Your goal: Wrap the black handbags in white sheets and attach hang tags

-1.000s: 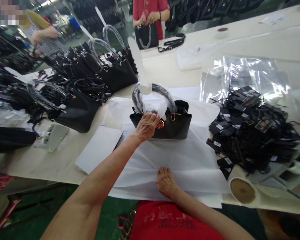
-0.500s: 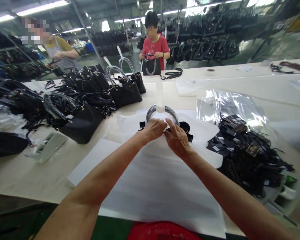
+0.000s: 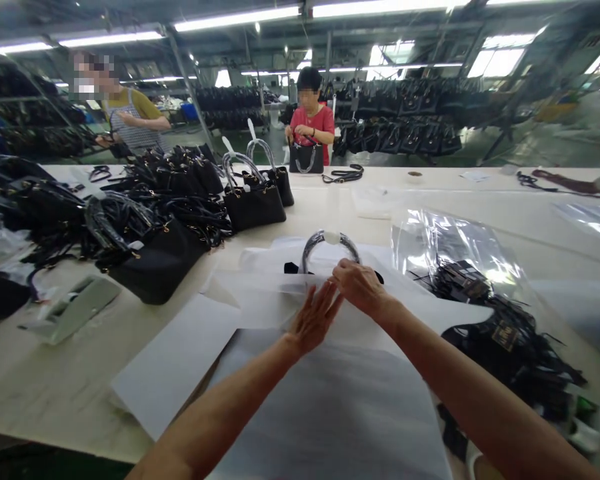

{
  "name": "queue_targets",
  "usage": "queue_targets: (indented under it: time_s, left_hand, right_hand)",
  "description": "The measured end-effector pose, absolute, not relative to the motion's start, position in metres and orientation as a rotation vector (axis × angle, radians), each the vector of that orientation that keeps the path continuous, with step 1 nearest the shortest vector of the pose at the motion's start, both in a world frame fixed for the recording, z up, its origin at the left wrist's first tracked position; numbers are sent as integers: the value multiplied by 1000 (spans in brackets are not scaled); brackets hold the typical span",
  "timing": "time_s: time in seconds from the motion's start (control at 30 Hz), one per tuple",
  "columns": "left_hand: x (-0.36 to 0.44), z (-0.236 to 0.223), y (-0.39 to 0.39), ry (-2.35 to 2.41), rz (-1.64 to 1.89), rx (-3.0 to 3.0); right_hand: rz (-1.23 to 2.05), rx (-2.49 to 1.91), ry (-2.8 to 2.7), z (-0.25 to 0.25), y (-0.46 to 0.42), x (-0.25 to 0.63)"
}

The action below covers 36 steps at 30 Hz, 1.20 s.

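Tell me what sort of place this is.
Probably a handbag factory's packing area: black handbags with clear-plastic-wrapped handles, a heap of small black tags and long racks of dark bags in the background.

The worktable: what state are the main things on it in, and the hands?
Near handbag: mostly hidden, its handle upright and plastic-wrapped
White paper: spread out, partly covering that bag
Left hand: fingers extended, against paper
Right hand: fingers bent, at paper
Black strap: looped
Clear plastic sheets: lying flat
Black tags: heaped

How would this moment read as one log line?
left hand: against white paper; right hand: at paper's upper edge; handbag: mostly behind paper, handle showing
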<state>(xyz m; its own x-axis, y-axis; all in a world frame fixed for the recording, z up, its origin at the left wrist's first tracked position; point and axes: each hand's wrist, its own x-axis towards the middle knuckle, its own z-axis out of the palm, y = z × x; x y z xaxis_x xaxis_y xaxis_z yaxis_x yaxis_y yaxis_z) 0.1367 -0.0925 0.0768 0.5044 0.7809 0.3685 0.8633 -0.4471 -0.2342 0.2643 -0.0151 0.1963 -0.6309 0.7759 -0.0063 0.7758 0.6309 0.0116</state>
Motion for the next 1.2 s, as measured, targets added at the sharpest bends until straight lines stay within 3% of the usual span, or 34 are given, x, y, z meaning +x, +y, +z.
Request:
queue_targets:
  time_s: [0.17,0.47,0.73,0.93,1.2]
  left_hand:
    - [144,68,-65,-1530,-362,-2305]
    - [155,101,-39,-1808,-347,-2446]
    - [137,95,-24,-1484,-235,-2639]
    - [117,88,-41,-1216,-196,-2676]
    - [124,67,-42,-1271,-252,-2475]
  right_hand:
    - [60,1471,2857,195,-14,271]
    - [150,1615,2994,174,-15,274]
    - [762,1034,3519,138,-46,277]
    - [639,984,3591,114,-54,290]
    - [498,1131,3645,116,-53,289]
